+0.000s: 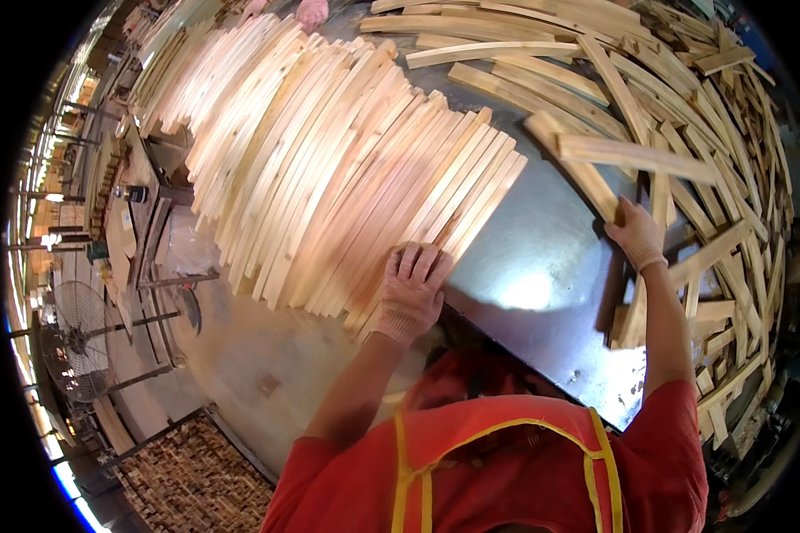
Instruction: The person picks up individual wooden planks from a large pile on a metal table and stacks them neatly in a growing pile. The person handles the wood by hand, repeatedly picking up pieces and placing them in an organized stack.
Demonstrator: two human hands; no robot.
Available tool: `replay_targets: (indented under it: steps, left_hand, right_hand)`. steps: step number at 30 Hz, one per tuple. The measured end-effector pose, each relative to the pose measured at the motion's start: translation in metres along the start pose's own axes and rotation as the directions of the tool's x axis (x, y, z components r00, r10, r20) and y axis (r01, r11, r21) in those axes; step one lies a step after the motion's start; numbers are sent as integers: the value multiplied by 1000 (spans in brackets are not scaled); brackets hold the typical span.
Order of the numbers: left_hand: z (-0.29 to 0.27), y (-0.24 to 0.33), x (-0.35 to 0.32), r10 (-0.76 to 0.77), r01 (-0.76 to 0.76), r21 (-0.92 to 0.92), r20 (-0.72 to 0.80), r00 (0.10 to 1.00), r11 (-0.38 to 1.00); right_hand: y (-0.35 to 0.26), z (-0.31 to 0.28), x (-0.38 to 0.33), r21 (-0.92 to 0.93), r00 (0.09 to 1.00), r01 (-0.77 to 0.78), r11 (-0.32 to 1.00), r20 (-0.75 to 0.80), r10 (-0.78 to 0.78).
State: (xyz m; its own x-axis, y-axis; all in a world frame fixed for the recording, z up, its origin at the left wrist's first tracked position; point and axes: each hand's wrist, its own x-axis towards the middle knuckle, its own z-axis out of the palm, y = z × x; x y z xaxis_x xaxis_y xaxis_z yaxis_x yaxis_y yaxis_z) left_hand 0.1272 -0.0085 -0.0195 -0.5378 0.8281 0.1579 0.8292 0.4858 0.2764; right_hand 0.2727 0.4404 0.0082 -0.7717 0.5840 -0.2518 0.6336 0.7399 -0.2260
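The left hand (412, 289) is resting, fingers slightly spread, on the row of wooden strips (329, 178) lying on the desk (524, 240), while the right hand (638, 233) is pinching a loose board (576, 163) near the jumbled pile (729, 178).

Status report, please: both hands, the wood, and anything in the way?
Left hand on lined-up strips. Right hand gripping one plank. Another plank overlaps it in view.

Upper body: red short-sleeved shirt (662, 444) under a red apron-like garment (498, 410) with yellow edging (399, 457) (curved at centre, straight along the sides). Left hand (413, 282) and right hand (638, 234): pale knit gloves, ribbed cuffs (404, 325).
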Motion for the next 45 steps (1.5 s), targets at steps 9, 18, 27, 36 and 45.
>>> replay_targets:
  steps: [9, 18, 27, 36, 45]
  left_hand:
    - [-25, -34, -63, -235, 201, -201, -159, 959, 959]
    - [1, -73, -250, -809, 728, -676, 362, 463, 114]
    - [47, -23, -210, -483, 319, -615, 777, 404, -722]
    - [14, -11, -195, -565, 292, -670, 737, 371, -683]
    - [4, -30, -189, -493, 320, -592, 800, 341, -740]
  right_hand:
    - [15, -11, -110, 761, 943, 29, 648, -236, 235]
    - [-94, 94, -172, 995, 929, -89, -38, 97, 358]
    - [-207, 133, -113, 857, 945, -242, 455, 314, -88]
    - [-19, 59, -66, -16, 800, -404, 915, -490, 345]
    - [46, 73, -122, 594, 719, -371, 714, -303, 626]
